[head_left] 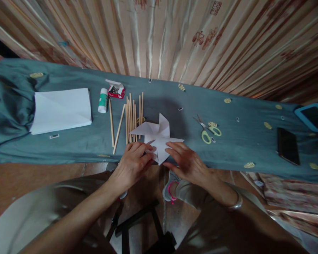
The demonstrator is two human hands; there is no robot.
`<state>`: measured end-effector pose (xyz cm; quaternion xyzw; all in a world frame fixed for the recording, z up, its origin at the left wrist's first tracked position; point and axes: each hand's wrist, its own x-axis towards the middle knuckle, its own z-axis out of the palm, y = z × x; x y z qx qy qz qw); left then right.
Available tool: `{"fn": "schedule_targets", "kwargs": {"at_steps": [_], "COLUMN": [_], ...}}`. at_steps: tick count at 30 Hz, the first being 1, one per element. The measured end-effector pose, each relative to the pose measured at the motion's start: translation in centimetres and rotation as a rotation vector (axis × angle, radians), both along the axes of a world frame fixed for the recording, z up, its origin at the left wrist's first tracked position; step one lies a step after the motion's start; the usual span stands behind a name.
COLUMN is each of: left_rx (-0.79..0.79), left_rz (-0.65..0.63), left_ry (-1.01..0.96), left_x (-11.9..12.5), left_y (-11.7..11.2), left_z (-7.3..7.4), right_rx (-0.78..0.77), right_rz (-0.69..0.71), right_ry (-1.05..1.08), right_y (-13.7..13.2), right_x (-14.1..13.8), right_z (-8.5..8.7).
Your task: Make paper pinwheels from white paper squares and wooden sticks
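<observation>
A white paper pinwheel with folded, pointed blades is at the table's front edge. My left hand has its fingers and thumb closed on the pinwheel's lower left blade. Resting against the right side of the paper, my right hand has its fingers apart and its thumb below them. Several thin wooden sticks lie just left of the pinwheel, and one blade overlaps them. Scissors with light green handles lie to the right, their blades a little apart.
A stack of white paper lies at left. Near it are a glue stick and an open red box of small metal pieces. A dark phone and a blue-framed device lie at right on the green cloth. Curtains hang behind.
</observation>
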<state>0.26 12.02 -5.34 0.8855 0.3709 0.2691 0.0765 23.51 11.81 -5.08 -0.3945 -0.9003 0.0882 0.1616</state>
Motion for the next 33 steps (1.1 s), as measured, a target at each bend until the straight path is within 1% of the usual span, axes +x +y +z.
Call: {"fn": "schedule_targets", "kwargs": {"at_steps": [9, 17, 25, 30, 33], "left_rx": [-0.017, -0.023, -0.083, -0.11, -0.12], "left_rz": [0.018, 0.008, -0.014, -0.017, -0.018], "left_ry": [-0.041, -0.047, 0.004, 0.036, 0.047], "left_x": [-0.2, -0.2, -0.2, -0.2, -0.1], "left_y": [0.3, 0.2, 0.1, 0.1, 0.1], "left_z": [-0.6, 0.0, 0.4, 0.2, 0.1], "right_rx": [0.005, 0.016, 0.066, 0.065, 0.033], "right_rz": [0.005, 0.006, 0.017, 0.013, -0.033], "right_ry": [0.012, -0.018, -0.043, 0.051, 0.14], "right_y": [0.1, 0.2, 0.1, 0.2, 0.5], "right_x": [0.1, 0.1, -0.6, -0.4, -0.4], "right_z": [-0.1, 0.0, 0.1, -0.2, -0.3]}}
